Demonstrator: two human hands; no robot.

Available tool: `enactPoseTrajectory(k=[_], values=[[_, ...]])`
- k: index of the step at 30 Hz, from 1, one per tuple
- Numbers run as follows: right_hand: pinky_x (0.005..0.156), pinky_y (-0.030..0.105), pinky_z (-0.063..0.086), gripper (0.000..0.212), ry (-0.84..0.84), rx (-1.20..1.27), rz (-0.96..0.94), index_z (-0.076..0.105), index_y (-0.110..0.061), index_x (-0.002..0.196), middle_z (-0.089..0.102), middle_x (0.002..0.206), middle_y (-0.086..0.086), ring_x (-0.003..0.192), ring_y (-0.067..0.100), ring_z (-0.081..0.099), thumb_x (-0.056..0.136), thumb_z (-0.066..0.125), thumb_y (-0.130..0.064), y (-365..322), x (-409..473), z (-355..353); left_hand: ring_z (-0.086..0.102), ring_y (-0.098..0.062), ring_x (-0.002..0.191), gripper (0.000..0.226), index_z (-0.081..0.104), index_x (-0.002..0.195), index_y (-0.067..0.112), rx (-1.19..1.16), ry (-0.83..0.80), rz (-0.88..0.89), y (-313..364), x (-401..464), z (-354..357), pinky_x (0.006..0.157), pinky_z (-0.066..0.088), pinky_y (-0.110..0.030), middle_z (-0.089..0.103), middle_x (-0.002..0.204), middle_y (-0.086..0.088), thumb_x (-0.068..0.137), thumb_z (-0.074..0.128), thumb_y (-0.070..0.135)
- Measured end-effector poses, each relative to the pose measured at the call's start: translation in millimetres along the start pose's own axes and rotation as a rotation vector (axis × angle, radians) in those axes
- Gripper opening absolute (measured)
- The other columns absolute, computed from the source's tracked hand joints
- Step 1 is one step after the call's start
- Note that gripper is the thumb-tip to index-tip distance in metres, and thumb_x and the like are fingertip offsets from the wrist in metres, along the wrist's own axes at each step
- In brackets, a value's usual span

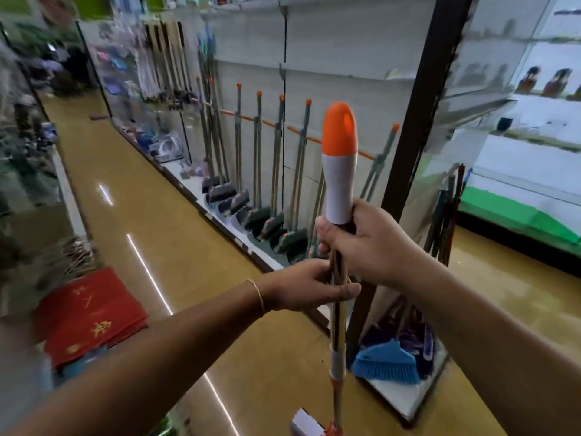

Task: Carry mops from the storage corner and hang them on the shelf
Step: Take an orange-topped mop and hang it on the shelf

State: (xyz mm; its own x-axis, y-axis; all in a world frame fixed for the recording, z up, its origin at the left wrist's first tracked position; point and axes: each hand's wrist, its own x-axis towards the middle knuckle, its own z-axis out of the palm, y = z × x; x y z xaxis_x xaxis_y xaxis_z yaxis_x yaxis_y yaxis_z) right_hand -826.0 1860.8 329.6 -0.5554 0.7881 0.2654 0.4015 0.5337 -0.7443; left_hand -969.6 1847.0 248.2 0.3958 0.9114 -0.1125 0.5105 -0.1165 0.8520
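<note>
Mop: we hold one mop (339,171) upright in front of us in a shop aisle, its orange and white grip at the top and its pole running down past the lower frame edge.
Right hand: our right hand (364,243) wraps the pole just under the white grip, fingers curled tight round it.
Left hand: our left hand (309,289) grips the pole just below the right one, fingers closed round it, thumb across the front; a thin band sits on the wrist.
Shelf: the shelf (345,58) stands ahead and left of the pole, with a row of hanging mops (276,158), orange-tipped, against its white back panel.
Floor: a blue broom head (385,361) sits at the shelf's near end; red mats (91,316) lie at the left of the tan floor (188,247).
Sharpness: the far aisle is blurred.
</note>
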Motion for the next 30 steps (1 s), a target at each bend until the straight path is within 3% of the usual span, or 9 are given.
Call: enactPoseTrajectory(k=[5,8,10,13,16,21,23,28,30], values=[[0.072,0.033,0.058,0.020,-0.030,0.022,-0.036,0.062,-0.011,0.093,0.070,0.075,0.000,0.072,0.010,0.070,0.098,0.057,-0.029,6,101,17,0.064,-0.027,0.101,0.048,0.060,0.111,0.009,-0.011,0.027,0.038,-31,35,-86,0.093,0.052,-0.049,0.064,0.108,-0.015,0.091,0.054,0.052],[0.070,0.034,0.058,0.022,-0.036,0.054,-0.060,0.061,-0.006,0.091,0.069,0.072,0.001,0.071,0.013,0.071,0.098,0.056,-0.026,6,156,28,0.063,-0.031,0.100,0.056,0.059,0.109,0.009,-0.004,0.058,0.032,-48,49,-136,0.091,0.053,-0.051,0.062,0.107,-0.017,0.086,0.052,0.059],[0.070,0.038,0.060,0.023,-0.047,0.073,-0.077,0.061,-0.005,0.089,0.068,0.072,0.006,0.071,0.017,0.071,0.099,0.055,-0.025,7,188,38,0.063,-0.026,0.100,0.049,0.060,0.110,0.010,0.006,0.086,0.026,-62,56,-164,0.092,0.053,-0.046,0.064,0.107,-0.014,0.090,0.053,0.054],[0.073,0.038,0.060,0.022,-0.083,0.055,-0.108,0.061,-0.010,0.090,0.069,0.075,0.004,0.073,0.014,0.070,0.098,0.055,-0.029,9,229,55,0.063,-0.014,0.091,0.033,0.062,0.107,0.015,0.007,0.139,-0.005,-84,63,-199,0.087,0.054,-0.037,0.065,0.099,-0.004,0.094,0.055,0.045],[0.072,0.031,0.059,0.020,-0.136,0.057,-0.137,0.060,-0.013,0.094,0.068,0.078,0.002,0.075,0.010,0.069,0.098,0.054,-0.032,9,270,74,0.059,-0.008,0.079,0.033,0.064,0.099,0.020,-0.010,0.200,-0.049,-108,67,-232,0.080,0.053,-0.040,0.062,0.086,0.005,0.091,0.056,0.050],[0.066,0.022,0.056,0.018,-0.177,0.122,-0.209,0.060,-0.018,0.099,0.069,0.080,-0.001,0.075,0.006,0.070,0.097,0.056,-0.036,14,341,107,0.060,-0.010,0.083,0.043,0.064,0.105,0.009,-0.031,0.313,-0.136,-137,71,-284,0.082,0.052,-0.036,0.064,0.097,-0.008,0.092,0.056,0.049],[0.063,0.017,0.055,0.013,-0.233,0.169,-0.238,0.058,-0.020,0.099,0.069,0.081,0.000,0.074,0.005,0.070,0.097,0.058,-0.033,17,373,119,0.060,-0.007,0.083,0.039,0.065,0.102,0.013,-0.031,0.360,-0.183,-151,75,-305,0.081,0.053,-0.031,0.064,0.095,-0.003,0.093,0.054,0.049],[0.074,0.031,0.059,0.017,-0.355,0.247,-0.297,0.057,-0.018,0.103,0.069,0.086,0.002,0.080,0.009,0.071,0.096,0.058,-0.033,30,458,152,0.063,-0.020,0.092,0.037,0.066,0.103,0.015,-0.062,0.481,-0.270,-185,96,-362,0.088,0.053,-0.037,0.066,0.099,-0.005,0.092,0.055,0.049],[0.072,0.028,0.059,0.019,-0.398,0.270,-0.333,0.057,-0.017,0.107,0.068,0.086,0.001,0.080,0.008,0.070,0.096,0.057,-0.034,35,496,163,0.063,-0.019,0.092,0.039,0.066,0.101,0.016,-0.085,0.538,-0.303,-200,108,-386,0.090,0.053,-0.039,0.066,0.100,-0.005,0.090,0.056,0.052]])
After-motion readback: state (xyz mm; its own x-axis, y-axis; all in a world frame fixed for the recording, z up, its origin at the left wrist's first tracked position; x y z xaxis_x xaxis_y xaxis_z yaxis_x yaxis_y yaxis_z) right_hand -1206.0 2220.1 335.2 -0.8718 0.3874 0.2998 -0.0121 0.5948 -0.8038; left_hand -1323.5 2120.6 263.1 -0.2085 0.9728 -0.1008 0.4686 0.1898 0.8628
